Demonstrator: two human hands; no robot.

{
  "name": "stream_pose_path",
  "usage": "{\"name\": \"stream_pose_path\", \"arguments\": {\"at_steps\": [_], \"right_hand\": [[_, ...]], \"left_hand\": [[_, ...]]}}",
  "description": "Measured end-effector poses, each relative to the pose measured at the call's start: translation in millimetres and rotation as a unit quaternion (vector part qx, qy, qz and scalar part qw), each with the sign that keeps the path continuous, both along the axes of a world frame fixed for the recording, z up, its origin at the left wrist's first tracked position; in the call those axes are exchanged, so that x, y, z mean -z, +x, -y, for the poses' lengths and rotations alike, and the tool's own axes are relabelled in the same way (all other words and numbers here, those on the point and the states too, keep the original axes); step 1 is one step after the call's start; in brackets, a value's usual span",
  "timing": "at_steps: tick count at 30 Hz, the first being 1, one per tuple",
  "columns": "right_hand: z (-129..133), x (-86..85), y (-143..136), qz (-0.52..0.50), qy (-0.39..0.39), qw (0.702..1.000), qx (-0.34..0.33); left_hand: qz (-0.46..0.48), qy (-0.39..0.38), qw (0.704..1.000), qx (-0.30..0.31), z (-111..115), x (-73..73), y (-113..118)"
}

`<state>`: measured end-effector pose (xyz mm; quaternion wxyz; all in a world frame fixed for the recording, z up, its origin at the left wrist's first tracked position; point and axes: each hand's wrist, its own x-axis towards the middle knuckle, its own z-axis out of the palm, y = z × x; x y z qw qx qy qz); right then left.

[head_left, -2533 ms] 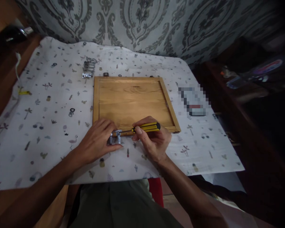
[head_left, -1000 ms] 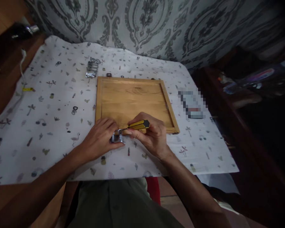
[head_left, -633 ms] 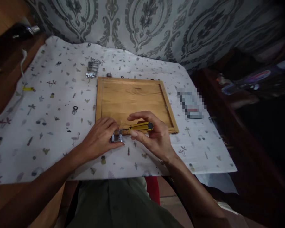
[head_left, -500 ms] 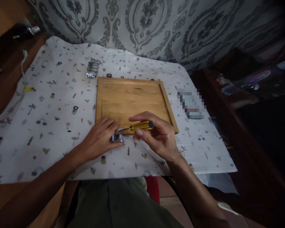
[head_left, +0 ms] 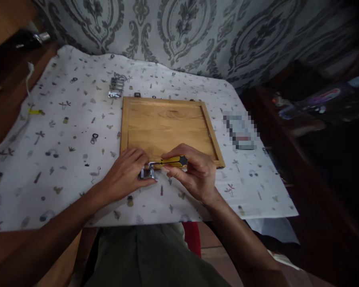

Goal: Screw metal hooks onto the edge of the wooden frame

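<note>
A framed wooden panel (head_left: 167,127), like a cabinet door, lies flat on the table. At its near edge sits a shiny metal hinge (head_left: 151,172), gripped between the thumb and fingers of my left hand (head_left: 127,171). My right hand (head_left: 196,169) pinches a yellow and black screwdriver (head_left: 177,161) by its handle. The screwdriver lies nearly level and its shaft points left, its tip at the hinge. Whether the tip sits in a screw is too small to tell. My left fingers hide part of the hinge and of the panel's edge.
Several more metal hinges (head_left: 116,85) lie in a row beyond the panel's far left corner. A blurred-out flat object (head_left: 241,132) rests right of the panel. Patterned cloth (head_left: 62,159) covers the table, with a yellow item (head_left: 36,112) on a cord at left. A bottle (head_left: 323,99) lies at right.
My right hand has shifted slightly left, its fingers closing nearer to the front of the screwdriver's handle. The left hand, hinge and panel stay nearly in place.
</note>
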<state>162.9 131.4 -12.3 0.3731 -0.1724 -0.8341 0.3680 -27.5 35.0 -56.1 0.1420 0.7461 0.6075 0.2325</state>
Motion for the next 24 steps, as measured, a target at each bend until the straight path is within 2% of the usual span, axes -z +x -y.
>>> {"name": "stream_pose_path", "arguments": {"at_steps": [5, 14, 18, 22, 24], "right_hand": [[2.1, -2.2, -6.0, -0.004, 0.045, 0.999, 0.011], [3.5, -0.6, -7.6, 0.002, 0.075, 0.997, 0.017], [4.5, -2.5, -5.3, -0.015, 0.062, 0.998, 0.016], [6.1, -9.3, 2.5, -0.071, 0.030, 0.995, 0.061], [5.7, -11.4, 6.5, -0.066, 0.006, 0.995, 0.070]], "left_hand": [[-0.007, 0.016, 1.000, -0.012, 0.1, 2.3, 0.8], [-0.026, 0.014, 1.000, -0.001, 0.5, -0.5, -0.1], [-0.026, 0.015, 1.000, 0.002, 0.9, 0.6, 0.2], [-0.022, 0.031, 0.999, -0.003, 1.8, 3.3, 0.2], [-0.018, 0.033, 0.999, -0.003, 2.0, 3.4, 0.0]]}}
